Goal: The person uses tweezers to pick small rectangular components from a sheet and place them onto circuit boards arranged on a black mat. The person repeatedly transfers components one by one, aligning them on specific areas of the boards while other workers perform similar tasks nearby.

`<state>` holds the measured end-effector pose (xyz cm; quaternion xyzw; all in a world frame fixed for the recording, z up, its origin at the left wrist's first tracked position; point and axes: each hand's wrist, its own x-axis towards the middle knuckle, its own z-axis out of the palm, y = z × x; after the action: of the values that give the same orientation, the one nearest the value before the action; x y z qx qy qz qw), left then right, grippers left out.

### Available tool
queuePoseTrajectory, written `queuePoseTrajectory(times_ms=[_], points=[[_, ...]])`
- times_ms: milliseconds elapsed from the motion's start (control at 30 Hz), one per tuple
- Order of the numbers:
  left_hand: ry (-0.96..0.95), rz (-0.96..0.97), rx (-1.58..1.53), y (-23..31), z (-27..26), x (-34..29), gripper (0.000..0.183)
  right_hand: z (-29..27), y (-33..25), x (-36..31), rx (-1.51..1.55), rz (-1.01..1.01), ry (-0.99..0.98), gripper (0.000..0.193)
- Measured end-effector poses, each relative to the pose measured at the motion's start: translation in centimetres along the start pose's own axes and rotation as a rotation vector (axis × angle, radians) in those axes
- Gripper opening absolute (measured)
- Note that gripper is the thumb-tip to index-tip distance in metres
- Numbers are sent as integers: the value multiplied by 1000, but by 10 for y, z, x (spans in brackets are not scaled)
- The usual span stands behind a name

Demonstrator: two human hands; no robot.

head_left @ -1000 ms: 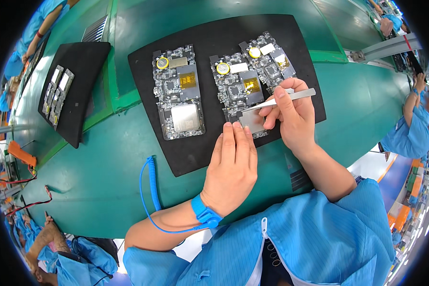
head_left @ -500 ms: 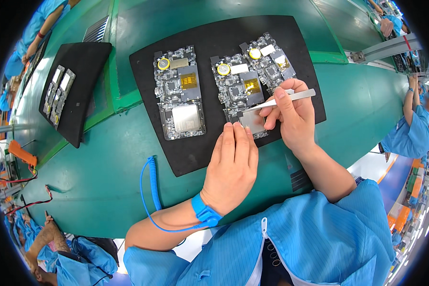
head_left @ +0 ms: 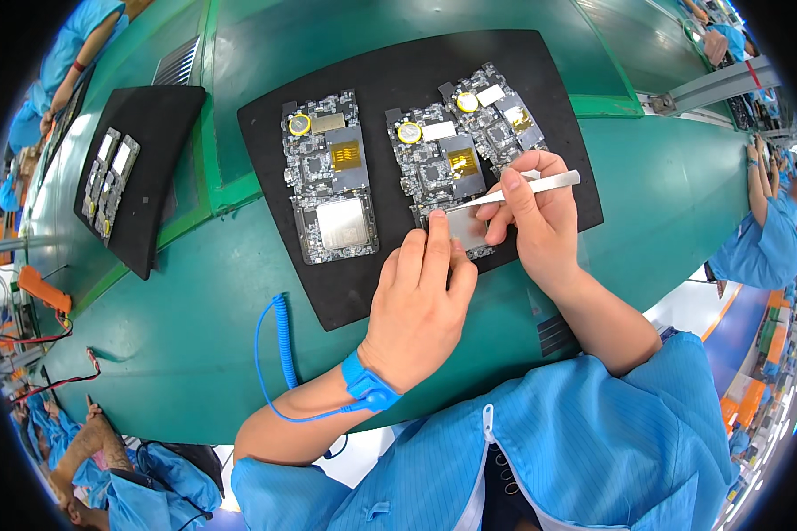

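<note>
My right hand [head_left: 545,217] pinches a pair of metal tweezers [head_left: 549,182], whose tips reach the lower part of the middle circuit board [head_left: 434,168]. Beside those tips, my left hand [head_left: 421,292] rests with its fingers stretched out, the index fingertip touching the board next to its silver metal shield [head_left: 468,228]. Part of this lower section is hidden under both hands. A blue wrist strap [head_left: 367,382] with a coiled cord is on my left wrist. To the left lies another circuit board [head_left: 314,190]; a third circuit board [head_left: 496,115] lies at the right, partly behind my right hand.
The boards lie on a black mat [head_left: 266,142] on a green worktable [head_left: 195,354]. Farther left, a second black mat [head_left: 146,190] bears two small boards [head_left: 111,181]. A blue coiled cord [head_left: 285,345] hangs near my left forearm. Co-workers in blue sit around the edges.
My left index finger has moved up and forward to the tweezer tips, apart from the other fingers. My left wrist has shifted slightly left. The tweezers stay in my right hand.
</note>
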<state>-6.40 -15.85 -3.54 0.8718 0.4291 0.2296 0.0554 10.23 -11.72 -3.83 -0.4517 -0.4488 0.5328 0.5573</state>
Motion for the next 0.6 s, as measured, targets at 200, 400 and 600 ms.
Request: queuePoseTrajectory(times_ms=[200, 400, 600], points=[[-48, 19, -62, -3, -8, 3, 36, -4, 10, -10, -249, -362, -84, 16], [-96, 44, 172, 14, -7, -7, 41, -13, 13, -11, -257, -574, -185, 17], [-110, 72, 205, 12, -8, -7, 42, -10, 16, -15, -397, -570, -218, 19]])
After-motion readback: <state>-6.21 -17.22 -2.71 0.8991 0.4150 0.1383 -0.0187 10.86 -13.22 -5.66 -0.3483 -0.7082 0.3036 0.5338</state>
